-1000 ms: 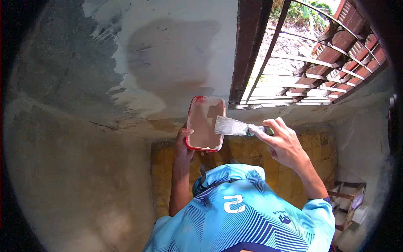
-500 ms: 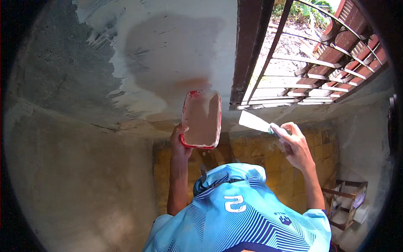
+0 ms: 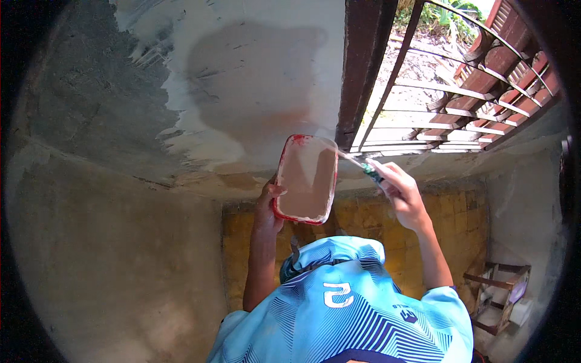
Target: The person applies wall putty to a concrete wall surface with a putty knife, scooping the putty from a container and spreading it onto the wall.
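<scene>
My left hand [image 3: 270, 202] grips a red rectangular tub [image 3: 276, 209] by its left side, with the thumb over the rim. Pale, creamy putty [image 3: 305, 187] coats the inside of the tub and smears its edges. In my right hand [image 3: 398, 192] is a putty knife [image 3: 371, 172] with a green handle, its blade seen nearly edge-on. The blade tip meets the tub's upper right rim; whether it touches the putty I cannot tell. In front of me the wall bears a coat of white filler [image 3: 242, 78] beside bare grey plaster [image 3: 97, 91].
A barred window [image 3: 454, 91] with a dark brown frame [image 3: 367, 66] stands at the upper right, close to my right hand. Yellow tiles [image 3: 411, 254] cover the floor below. A small wooden stool-like frame [image 3: 499, 296] stands at the lower right near the side wall.
The putty knife has moved left to the tub's rim and its blade has turned from flat to edge-on. The tub has shifted slightly right and down.
</scene>
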`<state>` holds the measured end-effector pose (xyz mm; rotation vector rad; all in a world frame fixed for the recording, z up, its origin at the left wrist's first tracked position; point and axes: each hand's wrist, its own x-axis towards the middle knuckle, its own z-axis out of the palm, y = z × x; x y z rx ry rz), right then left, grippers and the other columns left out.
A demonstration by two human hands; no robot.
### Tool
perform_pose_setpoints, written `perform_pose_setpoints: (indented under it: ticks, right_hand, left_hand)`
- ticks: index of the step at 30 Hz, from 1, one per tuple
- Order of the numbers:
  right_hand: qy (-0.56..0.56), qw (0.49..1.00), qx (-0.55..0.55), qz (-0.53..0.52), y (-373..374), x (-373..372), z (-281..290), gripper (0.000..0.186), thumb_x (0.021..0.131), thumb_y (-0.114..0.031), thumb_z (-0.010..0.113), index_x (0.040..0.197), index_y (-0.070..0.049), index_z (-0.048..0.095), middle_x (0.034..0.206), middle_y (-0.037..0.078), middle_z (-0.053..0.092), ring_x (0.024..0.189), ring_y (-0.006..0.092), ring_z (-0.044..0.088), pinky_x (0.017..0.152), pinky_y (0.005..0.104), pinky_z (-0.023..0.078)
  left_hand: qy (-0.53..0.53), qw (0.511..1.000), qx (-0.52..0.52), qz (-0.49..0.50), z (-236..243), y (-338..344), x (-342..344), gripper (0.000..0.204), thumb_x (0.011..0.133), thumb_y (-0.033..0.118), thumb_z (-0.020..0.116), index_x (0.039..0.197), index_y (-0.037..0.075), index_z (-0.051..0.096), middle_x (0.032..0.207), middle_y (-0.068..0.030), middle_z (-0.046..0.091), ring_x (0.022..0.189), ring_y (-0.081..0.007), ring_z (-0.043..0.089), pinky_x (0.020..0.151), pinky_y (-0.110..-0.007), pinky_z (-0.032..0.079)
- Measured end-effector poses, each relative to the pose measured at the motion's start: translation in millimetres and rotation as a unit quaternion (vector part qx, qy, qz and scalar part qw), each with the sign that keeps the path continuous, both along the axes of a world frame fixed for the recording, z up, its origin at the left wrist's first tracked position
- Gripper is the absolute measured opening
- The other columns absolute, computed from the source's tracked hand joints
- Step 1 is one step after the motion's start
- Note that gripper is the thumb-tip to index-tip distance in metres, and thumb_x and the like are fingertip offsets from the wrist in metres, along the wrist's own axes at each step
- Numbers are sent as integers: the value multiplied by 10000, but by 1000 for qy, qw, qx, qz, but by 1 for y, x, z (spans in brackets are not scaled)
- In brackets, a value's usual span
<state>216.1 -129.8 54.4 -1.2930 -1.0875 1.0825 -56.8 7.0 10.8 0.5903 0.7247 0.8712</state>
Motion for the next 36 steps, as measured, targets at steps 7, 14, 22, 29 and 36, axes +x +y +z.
perform_pose_setpoints:
  ticks: [7,14,22,29,36]
  right_hand:
    - [-612,789,39,-32,-9,20,22,850,569,151,553,1333,-220,565,1164,147,558,1058,323,561,908,435,484]
    - [-588,751,241,-182,31,64,7,669,668,130,517,1275,-131,622,1098,146,582,999,292,567,918,430,440]
    - [-555,724,346,-219,116,43,30,707,634,109,577,1296,-135,616,1133,115,568,1015,247,560,915,387,387]
    - [-607,650,337,-308,110,73,19,590,702,116,585,1233,-130,661,1106,95,603,988,208,559,898,362,392]
    - [-589,682,323,-288,94,69,42,628,674,131,583,1232,-144,667,1121,74,597,938,213,550,874,356,384]
  left_hand:
    - [30,997,-23,62,7,-5,-13,466,761,212,631,1156,-29,577,1064,-127,627,1005,-249,617,903,-388,509]
    - [-25,996,8,80,-22,-1,-46,491,759,231,614,1171,-34,570,1117,-152,621,1034,-270,615,921,-395,498]
    - [57,993,-17,101,-11,-26,-42,540,751,221,613,1214,-49,543,1148,-165,612,1056,-284,609,943,-408,488]
    - [22,996,-24,80,-17,-26,-45,574,755,239,616,1238,-58,525,1163,-158,607,1063,-268,607,950,-393,486]
    - [28,995,-9,93,-13,-27,-45,482,783,265,622,1160,-29,564,1116,-151,623,1026,-269,622,888,-383,514]
